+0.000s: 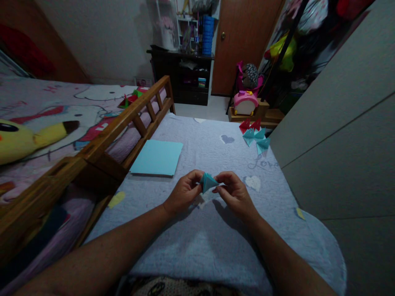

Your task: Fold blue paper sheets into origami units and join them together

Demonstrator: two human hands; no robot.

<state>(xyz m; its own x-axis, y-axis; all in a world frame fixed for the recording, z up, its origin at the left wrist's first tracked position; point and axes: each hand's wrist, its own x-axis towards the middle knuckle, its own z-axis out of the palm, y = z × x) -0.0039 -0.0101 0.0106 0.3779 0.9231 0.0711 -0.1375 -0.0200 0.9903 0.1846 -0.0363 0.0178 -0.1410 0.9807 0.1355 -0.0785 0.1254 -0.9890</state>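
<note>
Pinching a teal origami piece: left hand at its broad side, right hand at its tip; beyond the grip, leftward, lies a light-blue paper stack; farther, rightward, red and teal folded pieces.

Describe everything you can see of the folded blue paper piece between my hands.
The folded paper piece is small and blue-green, with flat facets, creased edges and a narrow tip toward the right hand. The left hand pinches its wider end between thumb and fingers; the right hand's grip at the tip is unclear. It appears held above the cloth.
</note>
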